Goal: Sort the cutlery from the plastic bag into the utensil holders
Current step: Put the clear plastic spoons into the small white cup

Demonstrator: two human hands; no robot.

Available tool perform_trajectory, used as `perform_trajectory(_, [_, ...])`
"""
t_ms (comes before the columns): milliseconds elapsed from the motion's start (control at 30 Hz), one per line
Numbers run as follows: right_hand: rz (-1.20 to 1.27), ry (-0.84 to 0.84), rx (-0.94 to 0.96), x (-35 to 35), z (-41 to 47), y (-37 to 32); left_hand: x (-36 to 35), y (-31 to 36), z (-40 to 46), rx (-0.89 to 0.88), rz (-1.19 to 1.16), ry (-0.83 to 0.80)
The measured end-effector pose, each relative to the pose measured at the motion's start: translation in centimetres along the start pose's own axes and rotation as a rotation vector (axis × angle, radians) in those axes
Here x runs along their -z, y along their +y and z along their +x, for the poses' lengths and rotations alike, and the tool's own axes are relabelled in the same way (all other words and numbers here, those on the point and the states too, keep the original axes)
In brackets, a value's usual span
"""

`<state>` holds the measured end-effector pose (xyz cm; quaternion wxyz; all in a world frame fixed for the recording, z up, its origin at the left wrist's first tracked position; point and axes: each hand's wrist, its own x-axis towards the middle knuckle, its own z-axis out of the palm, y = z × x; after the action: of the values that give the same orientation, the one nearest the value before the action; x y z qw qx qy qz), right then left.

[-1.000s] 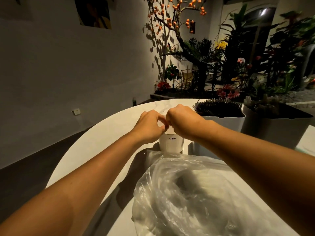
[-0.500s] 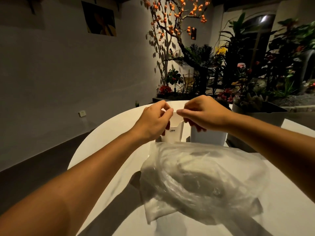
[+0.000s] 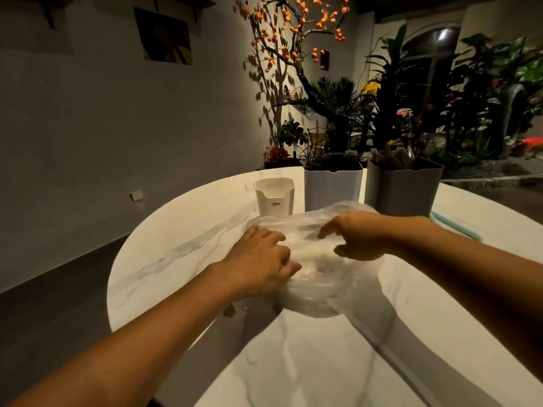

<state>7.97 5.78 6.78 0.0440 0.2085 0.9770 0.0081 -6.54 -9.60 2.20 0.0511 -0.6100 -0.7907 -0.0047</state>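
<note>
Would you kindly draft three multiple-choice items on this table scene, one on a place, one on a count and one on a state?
1. Where does the small white holder stand?
A. Left of the white holder of dark cutlery
B. Right of the grey holder
C. Inside the plastic bag

2. How many holders stand on the table?
A. One
B. Three
C. Five

3. What are the hands doing?
A. Resting in the lap
B. Both on the plastic bag
C. Lifting the grey holder

Answers: 1 A, since it is the leftmost of the row. 2 B, since a small white, a larger white and a grey one show. 3 B, since the left hand and the right hand both lie on the bag's crumpled film.
</note>
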Motion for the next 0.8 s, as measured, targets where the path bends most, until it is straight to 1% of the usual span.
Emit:
perform_trajectory(100, [-0.043,-0.088,-0.014,-1.1,-0.1,0.4,0.1,-0.5,-0.2,0.073,-0.144,0.078])
perform_trajectory(133, [-0.051,-0.116,-0.016,-1.1,-0.2,0.2,0.2,-0.7,-0.1,0.086,-0.132,0.117])
perform_trajectory(233, [-0.029,-0.153,-0.021,-0.7,-0.5,-0.2,0.6,-1.4,0.2,0.056,0.047,0.183])
perform_trajectory(300, [0.005,-0.157,-0.035,-0.7,-0.6,-0.4,1.1,-1.4,0.2,0.024,0.086,0.217])
perform_trajectory(400, [0.039,-0.167,-0.054,-0.8,-0.8,-0.9,1.8,-1.2,0.4,-0.021,0.125,0.208])
perform_trajectory(500, [0.089,-0.231,-0.032,-1.0,-0.7,-1.9,2.2,-0.8,1.0,-0.018,0.166,0.163])
perform_trajectory(600, [0.048,-0.302,0.007,-0.7,-1.0,-2.7,1.9,-0.5,1.5,-0.013,0.067,0.127])
perform_trajectory(667, [0.035,-0.275,0.041,-0.6,-1.1,-2.9,1.3,-0.6,1.9,-0.017,-0.046,0.153])
perform_trajectory(700, [0.055,-0.235,0.057,-0.6,-1.1,-2.9,1.0,-0.8,2.1,-0.022,-0.101,0.173])
perform_trajectory(800, [0.113,-0.041,0.089,-1.1,-0.2,-2.9,0.1,-1.4,2.6,-0.026,-0.249,0.228])
